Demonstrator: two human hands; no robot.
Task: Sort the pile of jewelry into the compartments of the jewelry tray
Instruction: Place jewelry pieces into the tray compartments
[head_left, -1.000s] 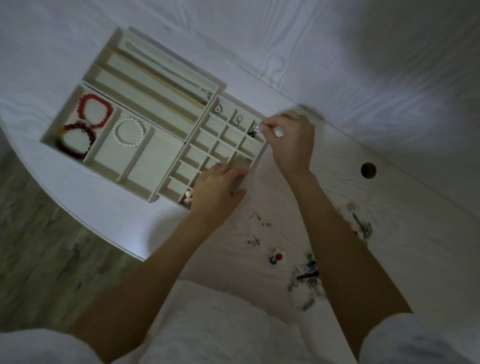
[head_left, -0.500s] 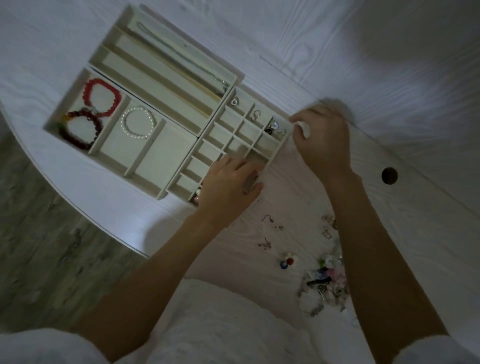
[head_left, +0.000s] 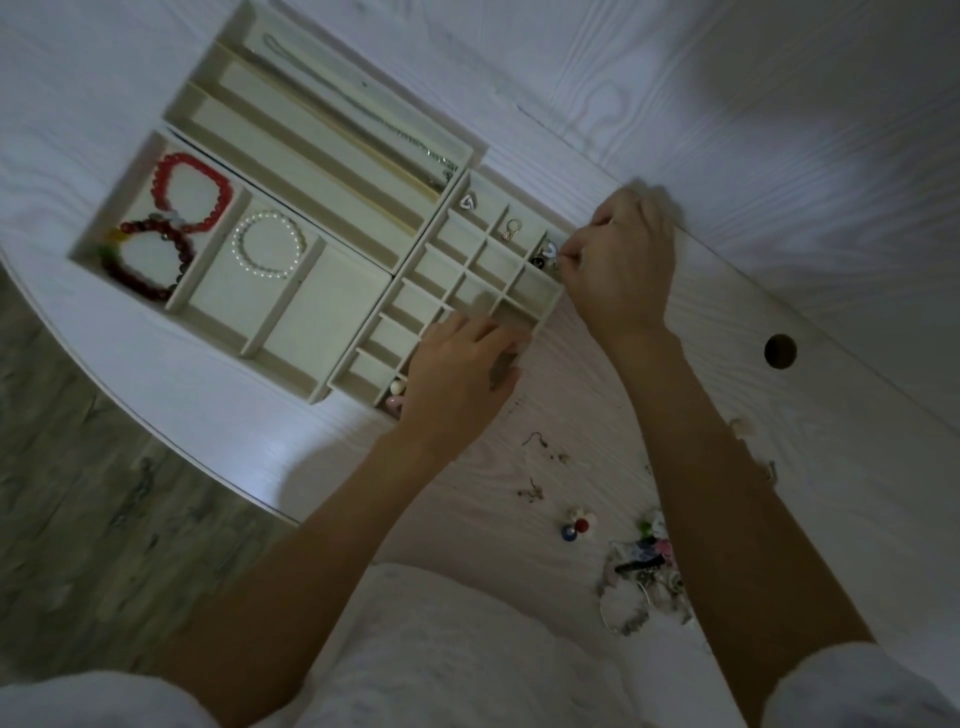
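A cream jewelry tray (head_left: 291, 338) lies on the white table. It holds a red bead bracelet (head_left: 191, 191), a dark red bracelet (head_left: 148, 260), a pearl bracelet (head_left: 268, 244), a chain necklace (head_left: 374, 122), a ring (head_left: 511, 228) and small earrings (head_left: 545, 254). My right hand (head_left: 621, 265) is at the tray's far right corner, fingertips pinched at the earring compartment; whether anything is between them is unclear. My left hand (head_left: 457, 374) rests flat on the tray's near right edge. The jewelry pile (head_left: 644, 577) lies near my right forearm.
Loose earrings (head_left: 545, 452) and small coloured studs (head_left: 576, 526) lie between the tray and the pile. A round cable hole (head_left: 780, 351) is in the table to the right. The table's curved edge runs at the left above a grey floor (head_left: 62, 467).
My right hand drew back from the tray's corner half a second ago and has now returned to the earring compartment. The left hand stays on the tray's edge. The view shifted.
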